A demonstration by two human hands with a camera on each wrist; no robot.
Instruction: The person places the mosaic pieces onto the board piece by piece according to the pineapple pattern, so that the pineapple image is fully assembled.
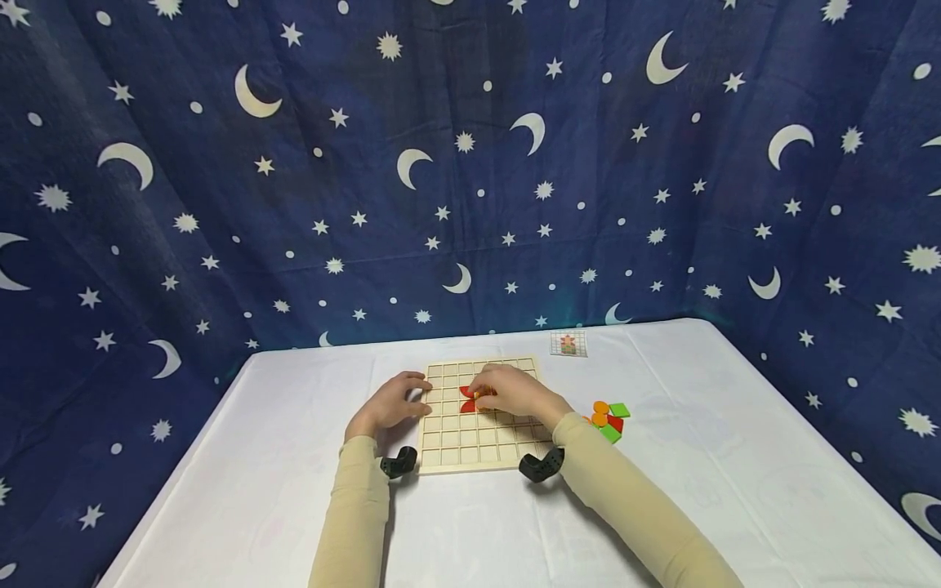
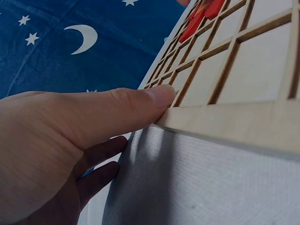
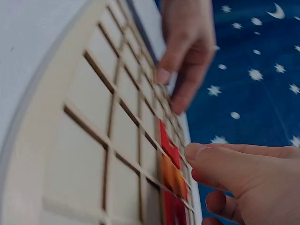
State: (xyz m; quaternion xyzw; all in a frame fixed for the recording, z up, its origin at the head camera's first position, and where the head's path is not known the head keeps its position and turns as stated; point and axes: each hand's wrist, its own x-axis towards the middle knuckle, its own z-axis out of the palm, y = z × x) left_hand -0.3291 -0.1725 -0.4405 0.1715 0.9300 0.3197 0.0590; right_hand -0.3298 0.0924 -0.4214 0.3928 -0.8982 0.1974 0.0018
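A square wooden grid board [image 1: 450, 457] lies on the table between both hands. Two red pieces [image 1: 467, 406] with curved sides sit in its cells left of centre, and an orange piece [image 3: 173, 177] lies beside them. My left hand [image 1: 393, 402] is at the board's left edge; its thumb rests on the wooden rim in the left wrist view, the fingers extending past the side. Over the coloured pieces is my right hand [image 1: 515, 390], thumb and index tips close above them with a small gap. No piece shows clearly between those fingertips, and the hand partly hides the cells.
Right of the board, partly behind the right forearm, loose green, orange and red pieces [image 1: 616, 410] lie in a cluster. A small card [image 1: 568, 343] with a gridded, coloured picture is at the back. A dark blue star-patterned curtain [image 1: 470, 188] hangs behind the white-covered table [image 1: 735, 457].
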